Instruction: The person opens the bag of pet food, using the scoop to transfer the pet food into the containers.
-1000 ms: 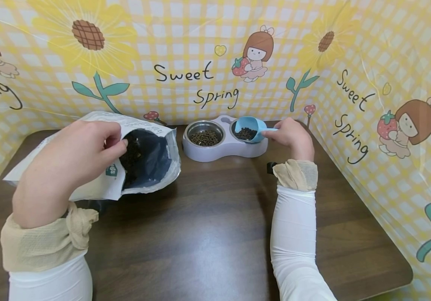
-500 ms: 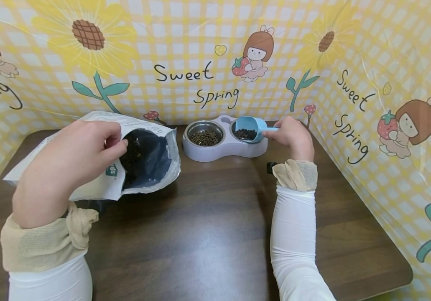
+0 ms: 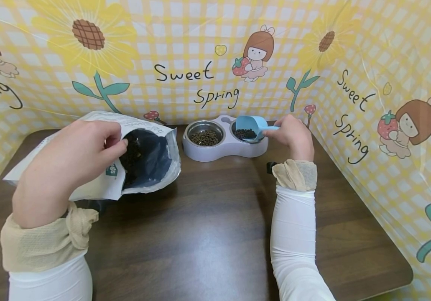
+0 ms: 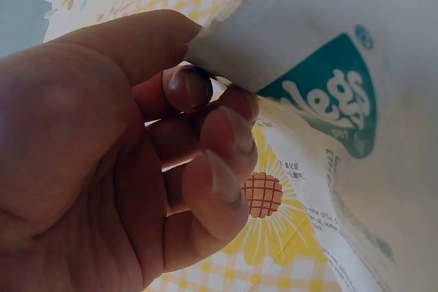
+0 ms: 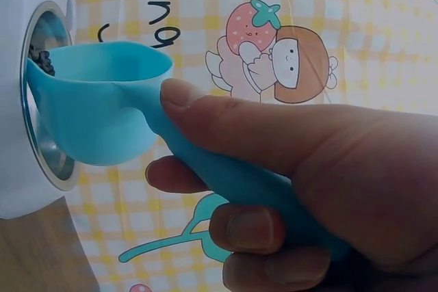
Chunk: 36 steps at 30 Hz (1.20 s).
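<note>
My left hand (image 3: 66, 161) pinches the torn edge of a white pet food bag (image 3: 96, 186) between thumb and index finger. The bag lies tilted with its mouth facing right, dark kibble (image 3: 130, 159) showing inside. My right hand (image 3: 293, 136) grips the handle of a light blue scoop (image 5: 96, 124), thumb along the top. The scoop is tipped over the right steel bowl (image 5: 51, 29), and dark kibble (image 3: 246, 133) lies at its lip. Pellets (image 3: 205, 138) also fill part of the left steel bowl (image 3: 220, 127). Both bowls sit in a pale lilac double stand (image 3: 204, 154).
The stand is at the back of a dark wooden table (image 3: 215, 234), close to a yellow checked cloth backdrop (image 3: 185, 37). Another side of the backdrop rises along the table's right edge. A black object (image 3: 271, 168) shows by the right wrist.
The scoop has tipped further toward the right bowl, and the kibble in it has slid down to the lip. My left hand and the bag have stayed still.
</note>
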Each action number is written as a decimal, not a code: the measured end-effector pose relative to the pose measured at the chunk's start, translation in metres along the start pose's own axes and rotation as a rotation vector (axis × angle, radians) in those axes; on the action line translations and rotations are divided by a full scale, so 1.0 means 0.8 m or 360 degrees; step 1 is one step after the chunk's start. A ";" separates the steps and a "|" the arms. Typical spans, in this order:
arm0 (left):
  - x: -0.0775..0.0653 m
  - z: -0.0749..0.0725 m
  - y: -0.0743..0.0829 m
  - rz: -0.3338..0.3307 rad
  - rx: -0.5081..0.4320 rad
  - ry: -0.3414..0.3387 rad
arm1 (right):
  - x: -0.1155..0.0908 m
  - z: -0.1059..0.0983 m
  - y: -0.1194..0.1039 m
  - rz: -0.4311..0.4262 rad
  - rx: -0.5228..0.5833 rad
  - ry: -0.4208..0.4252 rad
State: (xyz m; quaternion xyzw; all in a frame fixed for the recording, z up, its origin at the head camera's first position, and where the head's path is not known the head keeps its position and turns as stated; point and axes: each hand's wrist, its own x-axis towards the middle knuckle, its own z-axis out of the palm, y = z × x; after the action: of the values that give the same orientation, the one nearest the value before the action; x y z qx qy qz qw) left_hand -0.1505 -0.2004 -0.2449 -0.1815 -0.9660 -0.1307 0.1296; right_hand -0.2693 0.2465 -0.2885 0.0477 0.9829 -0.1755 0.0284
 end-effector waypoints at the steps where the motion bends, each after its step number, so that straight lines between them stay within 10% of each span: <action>1: 0.000 0.000 0.000 0.0000 0.0001 0.0001 | 0.000 0.000 0.000 0.0003 0.0001 0.0001; 36: 0.000 0.000 -0.001 -0.0003 0.0008 -0.0005 | -0.012 -0.013 -0.006 -0.0045 0.0146 0.0129</action>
State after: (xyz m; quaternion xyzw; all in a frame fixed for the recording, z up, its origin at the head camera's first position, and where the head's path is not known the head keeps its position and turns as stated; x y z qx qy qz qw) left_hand -0.1508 -0.2009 -0.2452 -0.1804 -0.9668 -0.1280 0.1283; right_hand -0.2603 0.2449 -0.2761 0.0422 0.9748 -0.2186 -0.0160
